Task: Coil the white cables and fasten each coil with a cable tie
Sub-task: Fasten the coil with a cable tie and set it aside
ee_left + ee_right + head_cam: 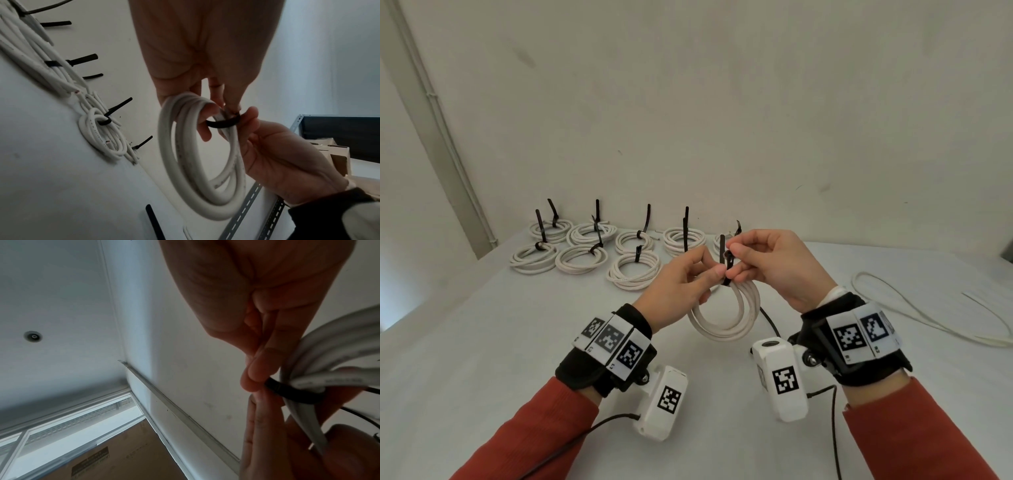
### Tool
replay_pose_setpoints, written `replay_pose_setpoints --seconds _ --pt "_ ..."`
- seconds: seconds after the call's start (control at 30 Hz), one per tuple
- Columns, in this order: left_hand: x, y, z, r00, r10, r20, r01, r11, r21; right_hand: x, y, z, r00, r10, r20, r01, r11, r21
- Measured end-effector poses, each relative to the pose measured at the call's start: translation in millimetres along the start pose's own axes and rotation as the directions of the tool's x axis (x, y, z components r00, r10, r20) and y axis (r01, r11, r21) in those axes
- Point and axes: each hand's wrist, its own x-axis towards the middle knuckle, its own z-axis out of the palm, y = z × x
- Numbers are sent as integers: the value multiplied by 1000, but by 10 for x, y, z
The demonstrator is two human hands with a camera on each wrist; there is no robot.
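Note:
A white cable coil (726, 320) hangs in the air above the table's middle, with a black cable tie (726, 263) looped round its top. My left hand (685, 284) grips the coil at the top, a finger hooked through the loops (205, 129). My right hand (763, 260) pinches the tie by its head, and the tie's tail stands up between the two hands. The left wrist view shows the tie band (223, 124) loose round the strands. In the right wrist view, fingertips (259, 369) press the tie (287, 391) against the coil (320, 363).
Several tied coils (582, 258) with black tie tails upright lie in rows at the back left of the white table (482, 342). A loose uncoiled white cable (914, 308) lies at the right. A spare black tie (154, 222) lies on the table.

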Motion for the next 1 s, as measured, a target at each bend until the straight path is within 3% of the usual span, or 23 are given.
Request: replay_pose_setpoints --seconds 0.3,0.5,0.6,0.67,1.0 --pt "-1 38 -49 1000 0 10 1 993 -117 -13 -44 -6 999 38 27 -40 997 68" --pt "24 30 -87 997 -50 54 65 941 -331 63 -16 -92 983 104 -153 -96 994 54" --pt "8 44 -43 994 -67 91 95 933 -348 80 45 -56 986 164 -38 -164 986 24" --pt "1 61 -4 993 -88 83 112 930 -349 75 94 -3 991 134 11 -134 990 39" --pt "4 78 4 992 -119 -53 96 942 -321 94 89 -6 953 51 -298 21 972 234"
